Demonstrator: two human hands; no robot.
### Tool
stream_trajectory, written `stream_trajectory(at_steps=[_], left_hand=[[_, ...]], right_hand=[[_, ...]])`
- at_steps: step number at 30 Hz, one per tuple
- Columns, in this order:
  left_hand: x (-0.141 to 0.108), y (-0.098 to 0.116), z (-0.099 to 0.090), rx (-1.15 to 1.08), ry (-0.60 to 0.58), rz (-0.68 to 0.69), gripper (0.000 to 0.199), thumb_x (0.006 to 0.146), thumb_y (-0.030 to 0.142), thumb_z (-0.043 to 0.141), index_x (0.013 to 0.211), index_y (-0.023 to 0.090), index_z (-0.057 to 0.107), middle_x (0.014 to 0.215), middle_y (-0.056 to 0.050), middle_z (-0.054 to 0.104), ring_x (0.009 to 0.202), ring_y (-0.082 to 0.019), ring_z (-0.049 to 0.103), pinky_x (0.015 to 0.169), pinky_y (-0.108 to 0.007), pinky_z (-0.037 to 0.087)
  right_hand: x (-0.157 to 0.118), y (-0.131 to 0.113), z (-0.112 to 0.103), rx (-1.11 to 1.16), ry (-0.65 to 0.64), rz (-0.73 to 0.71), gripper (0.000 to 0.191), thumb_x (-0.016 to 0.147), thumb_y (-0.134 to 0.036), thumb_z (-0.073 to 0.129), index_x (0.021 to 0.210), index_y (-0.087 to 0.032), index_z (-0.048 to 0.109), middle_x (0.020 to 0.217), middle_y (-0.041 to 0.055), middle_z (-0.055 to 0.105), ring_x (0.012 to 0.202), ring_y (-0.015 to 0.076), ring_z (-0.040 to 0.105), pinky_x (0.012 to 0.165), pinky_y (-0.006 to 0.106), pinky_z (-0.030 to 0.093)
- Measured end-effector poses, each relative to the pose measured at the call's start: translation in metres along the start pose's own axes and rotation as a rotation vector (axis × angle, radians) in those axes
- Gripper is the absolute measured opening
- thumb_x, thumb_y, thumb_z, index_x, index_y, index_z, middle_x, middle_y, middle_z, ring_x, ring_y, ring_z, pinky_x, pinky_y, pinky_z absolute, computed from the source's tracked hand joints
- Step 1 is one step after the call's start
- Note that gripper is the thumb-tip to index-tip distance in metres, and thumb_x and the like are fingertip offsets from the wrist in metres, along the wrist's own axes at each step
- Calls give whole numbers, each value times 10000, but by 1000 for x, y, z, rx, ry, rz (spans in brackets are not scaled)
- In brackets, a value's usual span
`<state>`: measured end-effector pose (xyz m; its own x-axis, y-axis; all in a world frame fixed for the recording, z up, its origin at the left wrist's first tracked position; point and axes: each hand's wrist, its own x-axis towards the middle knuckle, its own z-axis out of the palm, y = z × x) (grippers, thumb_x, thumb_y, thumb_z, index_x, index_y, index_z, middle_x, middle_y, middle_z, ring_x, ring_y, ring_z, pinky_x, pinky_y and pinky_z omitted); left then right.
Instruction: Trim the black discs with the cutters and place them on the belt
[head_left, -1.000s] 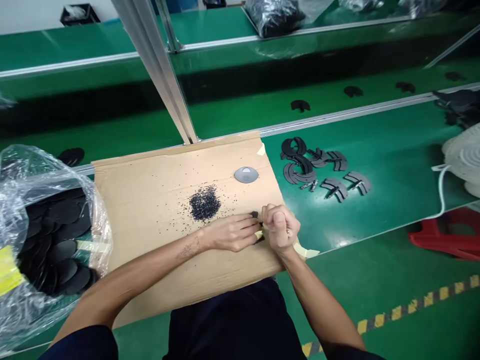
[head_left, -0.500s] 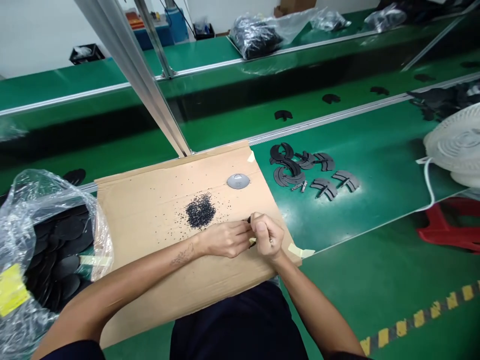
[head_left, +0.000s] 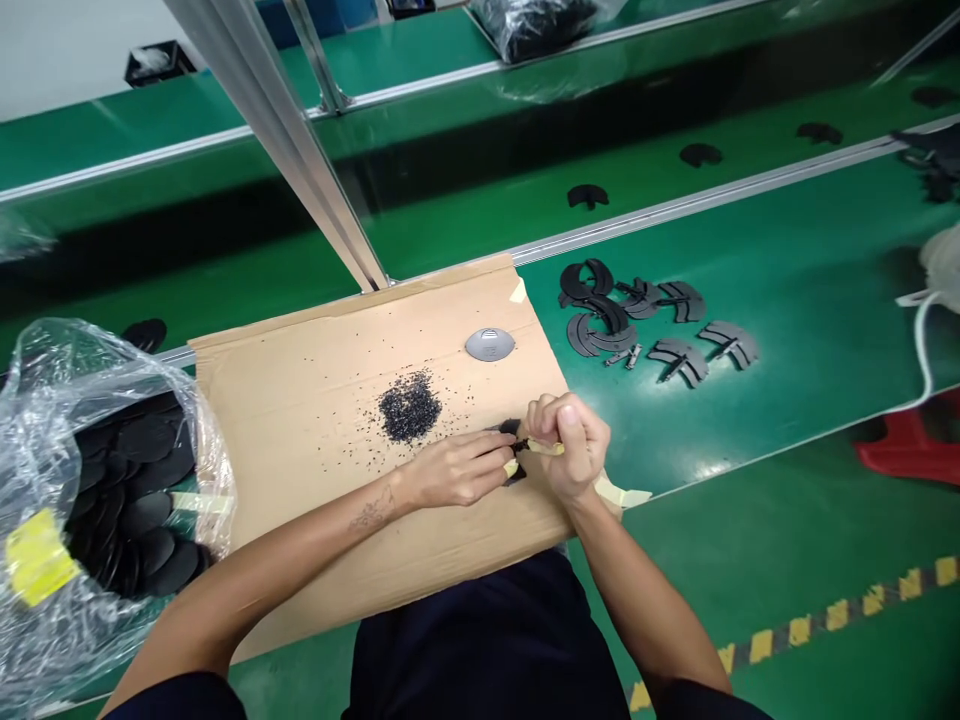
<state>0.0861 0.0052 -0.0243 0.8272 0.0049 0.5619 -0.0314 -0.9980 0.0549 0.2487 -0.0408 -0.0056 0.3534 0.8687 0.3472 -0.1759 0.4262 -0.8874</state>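
On my left, a clear bag (head_left: pixel 196 400) of black discs (head_left: pixel 148 438) sits beside the cardboard sheet (head_left: pixel 277 400), below a metal post (head_left: pixel 296 140). Black bits (head_left: pixel 410 406) are heaped mid-sheet, a grey oval (head_left: pixel 490 345) above my fingers. Rightward, black curved parts (head_left: pixel 679 360) lie on the green table (head_left: pixel 795 280); a red object (head_left: pixel 907 448) shows past its edge.

My left hand (head_left: pixel 461 469) has its fingers together over a dark piece (head_left: pixel 513 427) on the cardboard; I can't tell if they pinch it. Just right of them, my right hand (head_left: pixel 574 447) is closed around a slim yellow-wrapped tool (head_left: pixel 546 448), its dark end at the piece.

Half a second ago my hands nearly met; now the tool shows between them.
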Motion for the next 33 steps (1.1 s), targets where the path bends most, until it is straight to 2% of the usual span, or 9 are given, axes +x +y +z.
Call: stream_trajectory(at_steps=[4, 7, 11, 13, 16, 20, 24, 29, 33], left_hand=[[3, -1, 3, 37, -7, 27, 142, 963, 91, 525, 903, 109, 652, 1006, -103, 751, 1061, -213, 720, 991, -358, 615], [14, -12, -1, 10, -1, 155, 180, 960, 98, 484, 958, 74, 663, 992, -116, 746, 966, -203, 729, 974, -331, 605], [33, -28, -36, -30, -60, 342, 248, 980, 116, 411, 1014, 77, 654, 1019, -119, 732, 953, -195, 691, 967, -328, 562], [36, -27, -61, 7, -142, 209, 220, 1000, 117, 414, 1041, 103, 630, 1055, -113, 716, 989, -201, 660, 923, -342, 542], [27, -9, -83, 37, -317, -133, 229, 1030, 109, 364, 1072, 135, 587, 1030, -97, 699, 908, -189, 617, 755, -320, 492], [10, 24, -61, 85, -491, -294, 228, 1033, 111, 371, 1134, 146, 572, 1097, -99, 686, 880, -189, 583, 724, -306, 445], [8, 39, -31, 129, -495, -347, 211, 1035, 128, 398, 1091, 125, 602, 1322, -130, 617, 944, -193, 593, 794, -310, 462], [3, 38, -26, 99, -439, -376, 214, 1049, 171, 402, 1128, 136, 597, 1377, -121, 587, 999, -196, 608, 832, -313, 472], [0, 37, -25, 47, -461, -405, 215, 1050, 175, 399, 1146, 146, 589, 1271, -113, 633, 980, -197, 616, 838, -321, 478]], right_hand=[[-2, 2, -2, -24, -20, 12, 419, 990, -463, 517, 656, -217, 460, 548, -53, 327, 457, 104, 299, 464, 285, 245], [-5, 6, -2, -46, -15, 9, 442, 966, -499, 551, 636, -220, 459, 544, -50, 329, 460, 109, 303, 460, 291, 238], [-8, 12, 0, -48, 48, -21, 470, 955, -549, 544, 626, -230, 437, 545, -47, 327, 453, 109, 281, 457, 298, 222], [-7, 12, 1, -35, 74, -37, 468, 957, -540, 545, 626, -231, 429, 540, -51, 315, 446, 106, 273, 453, 295, 212], [-2, 9, 1, 2, 105, -51, 437, 987, -483, 517, 644, -230, 422, 541, -62, 294, 429, 99, 257, 441, 284, 203], [4, 3, 0, 32, 98, -46, 411, 996, -440, 523, 659, -223, 430, 547, -68, 293, 420, 90, 244, 433, 271, 207], [9, -7, 2, 30, 66, -30, 413, 993, -433, 532, 657, -221, 419, 536, -71, 280, 419, 87, 241, 438, 267, 213], [3, -15, 11, 15, 27, -71, 404, 982, -444, 528, 655, -220, 451, 539, -58, 302, 434, 98, 264, 455, 283, 230], [-6, -5, 16, -30, -39, -51, 401, 969, -451, 545, 651, -219, 471, 531, -52, 317, 442, 107, 289, 458, 291, 238]])
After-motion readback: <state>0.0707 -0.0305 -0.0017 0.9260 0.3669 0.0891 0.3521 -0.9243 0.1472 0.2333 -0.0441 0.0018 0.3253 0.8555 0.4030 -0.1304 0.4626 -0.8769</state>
